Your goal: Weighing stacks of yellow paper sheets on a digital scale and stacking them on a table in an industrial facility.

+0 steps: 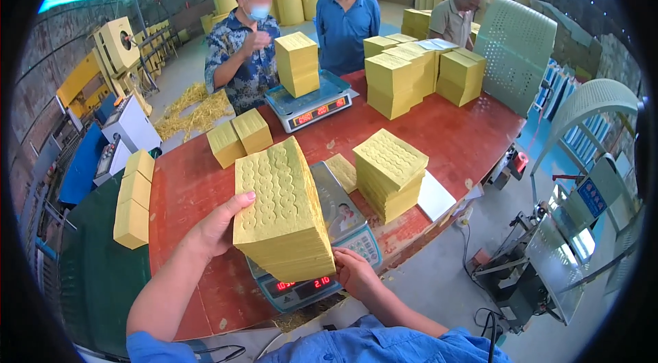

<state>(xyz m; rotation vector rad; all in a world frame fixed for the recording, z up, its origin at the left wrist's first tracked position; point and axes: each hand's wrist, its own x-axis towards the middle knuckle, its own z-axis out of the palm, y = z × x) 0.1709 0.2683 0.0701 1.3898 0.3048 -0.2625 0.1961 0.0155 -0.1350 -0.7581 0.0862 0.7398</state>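
A thick stack of yellow paper (274, 209), its top pressed with rows of round coin marks, is between my hands over a digital scale (343, 215) with lit red figures. My left hand (218, 227) grips the stack's left side, thumb on the top edge. At the lower right corner, my right hand (354, 272) has its fingers curled against the paper; their tips are partly hidden. The stack covers much of the scale's plate, and I cannot tell whether it touches it. Right of the scale stands another embossed yellow stack (391, 171), beside a small piece of yellow paper (341, 171).
Across the red table (199, 239), a second scale (308, 111) carries a yellow stack (297, 65). More stacks (401, 78) stand at the back right, two blocks (240, 137) at left. A person in a patterned shirt (240, 65) and two others stand beyond. A white board (436, 197) lies right.
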